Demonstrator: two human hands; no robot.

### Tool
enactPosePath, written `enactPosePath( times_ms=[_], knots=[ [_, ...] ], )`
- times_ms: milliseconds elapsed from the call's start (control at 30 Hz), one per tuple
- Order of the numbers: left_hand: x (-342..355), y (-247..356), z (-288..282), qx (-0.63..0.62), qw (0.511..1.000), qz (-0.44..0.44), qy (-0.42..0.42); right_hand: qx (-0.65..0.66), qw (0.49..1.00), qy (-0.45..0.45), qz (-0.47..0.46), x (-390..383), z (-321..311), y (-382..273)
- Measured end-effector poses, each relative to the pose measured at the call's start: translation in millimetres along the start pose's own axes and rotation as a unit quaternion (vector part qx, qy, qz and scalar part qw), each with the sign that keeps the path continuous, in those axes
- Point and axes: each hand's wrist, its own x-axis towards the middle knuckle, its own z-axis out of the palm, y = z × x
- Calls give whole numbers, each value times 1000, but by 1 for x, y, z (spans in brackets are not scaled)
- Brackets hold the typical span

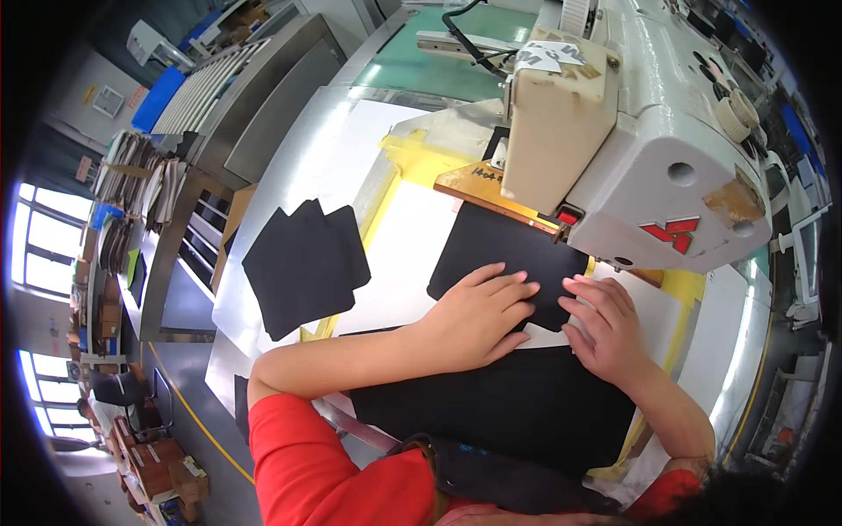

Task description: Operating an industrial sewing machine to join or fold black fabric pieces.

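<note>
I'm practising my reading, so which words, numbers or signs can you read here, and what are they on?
I don't copy writing out, but here's where it is:
Brown board: dark handwriting.
White machine: a red emblem of slanted shapes.
White paper on the beige cover: grey marks, unreadable.
Wall signs: too small to read.
Black piece under the left hand: none visible.

A: What colour is the panel [504, 241] by the left hand [478, 320]?
B: Plain black, like the pieces [303, 263] to that hand's left.
A: And beyond the right hand [610, 329]?
B: A white sewing machine [636, 180], with a red switch [569, 216].
</note>
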Motion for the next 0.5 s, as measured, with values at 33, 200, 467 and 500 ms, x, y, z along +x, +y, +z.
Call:
enactPosePath(
  times_ms=[33, 200, 467, 500],
  knots=[
    [-9, 5, -8, -49, 998, -8, -30, 26, 999, -23, -3, 10, 1, -4],
    [-24, 47, -5, -134, 990, 32, 1, -64, 992, -104, -34, 51, 32, -37],
    [-39, 45, -6, -92, 982, -44, -157, -253, 947, -198, -26, 68, 37, -64],
    [-42, 42, -11, -112, 981, -47, -149, -286, 944, -156, -42, 66, 49, -65]
  ],
)
